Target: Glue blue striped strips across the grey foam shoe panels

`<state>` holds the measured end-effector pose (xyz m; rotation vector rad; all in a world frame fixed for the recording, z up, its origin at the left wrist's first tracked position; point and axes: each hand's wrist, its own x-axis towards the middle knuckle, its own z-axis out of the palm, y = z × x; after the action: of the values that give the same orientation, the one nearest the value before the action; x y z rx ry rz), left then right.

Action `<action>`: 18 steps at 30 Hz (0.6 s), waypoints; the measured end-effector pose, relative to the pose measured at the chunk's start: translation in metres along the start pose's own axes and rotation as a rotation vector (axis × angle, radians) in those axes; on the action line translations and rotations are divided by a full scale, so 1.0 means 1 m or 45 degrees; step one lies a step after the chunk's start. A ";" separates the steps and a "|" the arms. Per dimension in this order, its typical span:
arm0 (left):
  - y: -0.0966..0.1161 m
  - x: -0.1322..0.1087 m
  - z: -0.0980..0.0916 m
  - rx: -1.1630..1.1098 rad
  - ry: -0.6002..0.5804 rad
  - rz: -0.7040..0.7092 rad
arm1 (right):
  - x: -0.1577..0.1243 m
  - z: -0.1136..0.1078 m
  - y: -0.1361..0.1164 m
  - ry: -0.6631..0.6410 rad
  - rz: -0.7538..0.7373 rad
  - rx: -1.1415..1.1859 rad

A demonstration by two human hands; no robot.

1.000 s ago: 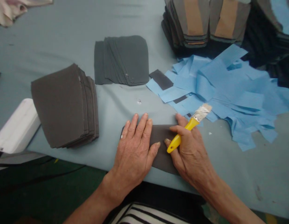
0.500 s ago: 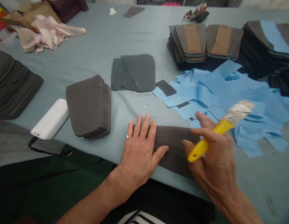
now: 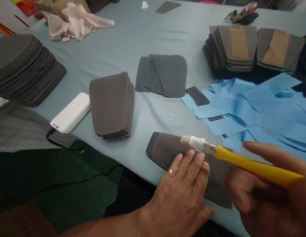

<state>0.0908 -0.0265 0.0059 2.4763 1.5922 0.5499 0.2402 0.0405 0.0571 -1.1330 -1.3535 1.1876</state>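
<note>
My left hand (image 3: 179, 194) lies flat on a dark grey fabric or foam piece (image 3: 165, 151), its fingers pressing near the table's front edge. The piece has a darker band along its left end, and my hands hide part of it. My right hand (image 3: 268, 187) grips a yellow-handled brush (image 3: 256, 166) by the handle. The brush's taped ferrule and pale bristles (image 3: 194, 143) reach left, over the piece and just above my left fingers. I cannot tell whether the bristles touch the piece.
The pale blue-grey table cover (image 3: 148, 39) holds several stacks of dark pieces, including one nearby (image 3: 111, 105). Tan-striped stacks (image 3: 232, 49) stand behind loose blue paper sheets (image 3: 264, 108). A white plastic block (image 3: 70, 112) lies near the front edge, and beyond that edge is a dark green floor.
The brush has swung from pointing up and right to pointing left over the piece. My right hand has moved right, and the view has shifted, showing more of the table.
</note>
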 end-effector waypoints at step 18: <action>-0.002 0.004 0.007 -0.117 -0.008 -0.005 | 0.021 0.061 0.009 -0.203 0.056 -0.194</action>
<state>0.0939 -0.0212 -0.0005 2.4051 1.5334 0.5999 0.1783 0.0568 0.0468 -1.2013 -1.5695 1.2449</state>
